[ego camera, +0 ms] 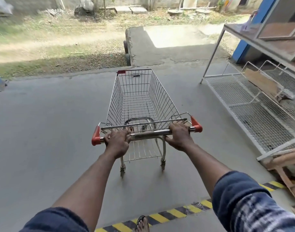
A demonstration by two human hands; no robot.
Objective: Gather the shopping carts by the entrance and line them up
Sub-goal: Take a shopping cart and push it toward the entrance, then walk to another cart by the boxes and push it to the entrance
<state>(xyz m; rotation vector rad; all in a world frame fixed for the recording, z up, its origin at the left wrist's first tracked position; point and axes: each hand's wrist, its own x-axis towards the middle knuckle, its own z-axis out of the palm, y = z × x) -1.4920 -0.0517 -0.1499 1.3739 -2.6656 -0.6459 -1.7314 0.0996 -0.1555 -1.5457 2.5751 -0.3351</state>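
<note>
Concrete floor point(43, 131) is seen all around, under and ahead of the fingers. A concrete ramp point(160, 47) is seen far ahead of the fingers, with a dirt and grass yard to its left.

A steel-framed bench point(268, 42) is placed ahead and well right of the fingers; something pale on it is too blurred to identify. Wire racks point(243, 101) are laid flat on the floor under and beside it, right of the fingers.

One shopping cart point(140, 97) is stood upright on the floor directly ahead of the fingers, basket empty, nose pointed at the ramp, well apart from the racks. No load is carried on its lower tray.

A yellow-black hazard stripe point(168, 213) is run across the floor behind the fingers, close to the body.

The handle bar point(150, 132) is held at both ends. Left hand point(117, 141): fingers point(126, 133) are wrapped over the bar, clamped on it, just inside the left red end cap point(95, 136). Right hand point(180, 136): fingers are curled over the bar top, thumb stretched under it, just inside the right red end cap point(196, 124). A bare stretch of bar is left between the two hands.

Both sleeves are rolled above the elbow. A sandalled foot point(142, 223) is set on the stripe, behind and below the fingers.
</note>
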